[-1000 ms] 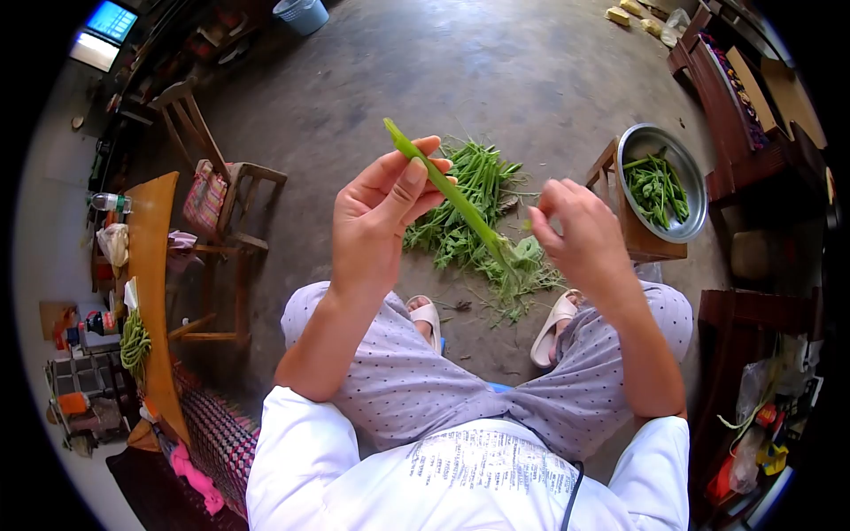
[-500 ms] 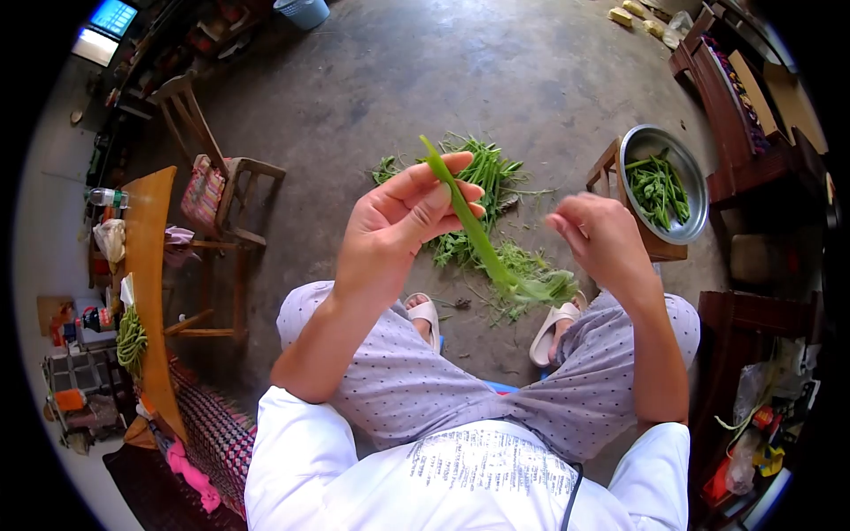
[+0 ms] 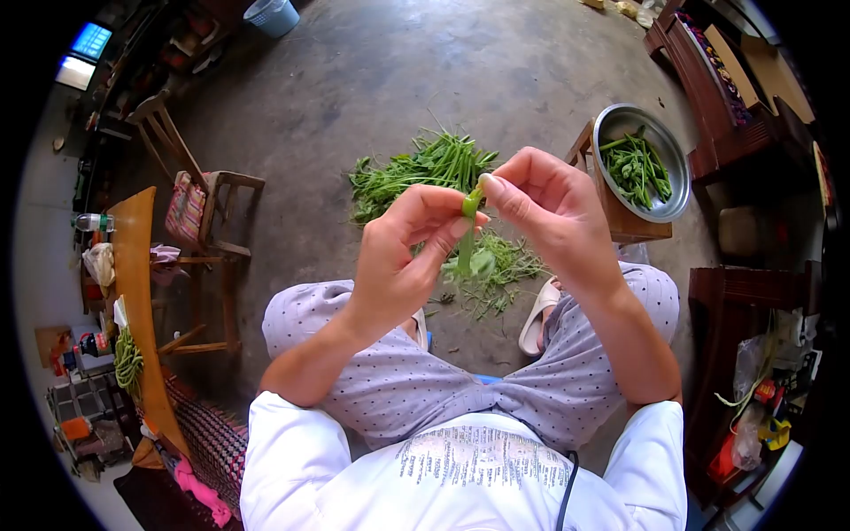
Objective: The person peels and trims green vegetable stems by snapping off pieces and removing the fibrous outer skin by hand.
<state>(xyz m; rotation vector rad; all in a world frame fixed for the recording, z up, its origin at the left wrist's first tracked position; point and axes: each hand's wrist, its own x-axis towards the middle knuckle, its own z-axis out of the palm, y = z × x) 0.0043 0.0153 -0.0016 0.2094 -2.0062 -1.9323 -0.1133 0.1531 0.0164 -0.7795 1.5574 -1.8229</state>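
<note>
Between the thumb and fingers of my left hand (image 3: 403, 257) is a green leafy-vegetable stalk (image 3: 467, 243), its lower end hanging down toward the floor. My right hand (image 3: 560, 212) pinches the upper tip of that same stalk, so both hands meet on it in front of my knees. Beyond them on the floor lies a heap of long green stalks with leaves (image 3: 425, 168). Closer to my feet is a looser scatter of leaves and thin trimmings (image 3: 509, 261). To the right, a metal basin (image 3: 678, 177) holds picked green pieces (image 3: 633, 168).
The basin rests on a wooden stool (image 3: 633, 232). At the left stand a wooden chair (image 3: 232, 181) and a table (image 3: 137, 257) bearing a bundle of green beans (image 3: 127, 361). A blue bucket (image 3: 273, 16) is at the back, and dark wooden furniture (image 3: 748, 288) lines the right.
My right hand has come left and up to the stalk and now grips its upper tip. The left hand has lowered slightly. The whole view has shifted a little.
</note>
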